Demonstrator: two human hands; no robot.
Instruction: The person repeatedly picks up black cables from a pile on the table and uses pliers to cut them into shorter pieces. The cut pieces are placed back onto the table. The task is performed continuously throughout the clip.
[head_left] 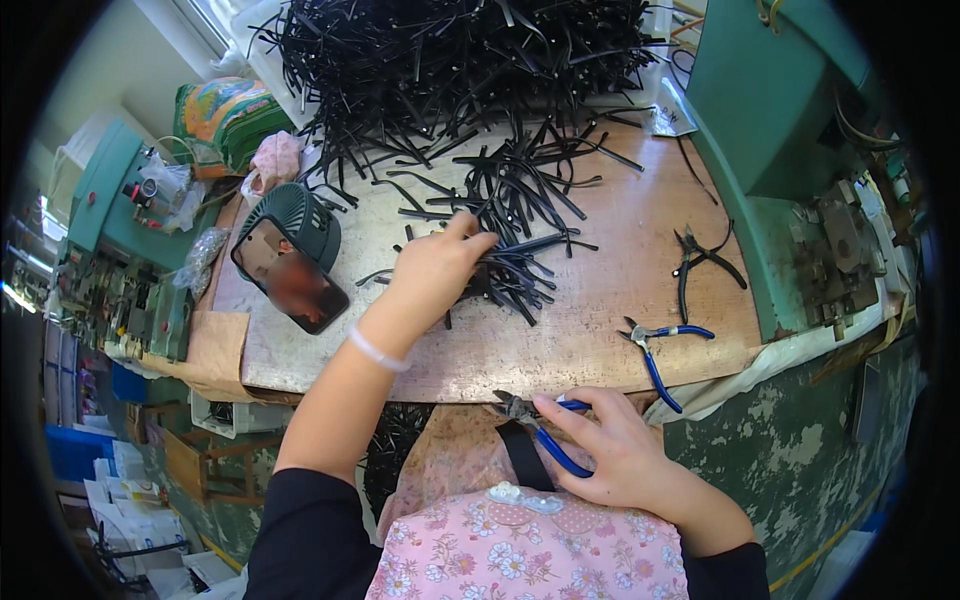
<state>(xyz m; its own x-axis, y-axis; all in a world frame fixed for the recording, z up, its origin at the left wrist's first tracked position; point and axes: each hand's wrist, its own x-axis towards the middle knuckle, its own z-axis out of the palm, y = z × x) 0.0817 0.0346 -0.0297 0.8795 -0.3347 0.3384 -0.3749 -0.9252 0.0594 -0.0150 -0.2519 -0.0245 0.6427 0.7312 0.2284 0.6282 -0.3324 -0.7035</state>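
A loose pile of thin black strips with bent ends, which look like eyeglass temples, lies on the worktable. My left hand reaches into its near side, thumb and forefinger pinched on a black eyeglass temple; the exact grip is partly hidden. By the table's front edge, my right hand is wrapped round blue-handled cutting pliers, their jaws pointing left. A second blue-handled pair of pliers lies on the table to the right. Farther back rests a black-handled pair of pliers.
A large heap of similar black strips fills the far side. At left, a phone leans on a dark green round holder. Green machines stand at left and right. The wooden tabletop ends just before my body.
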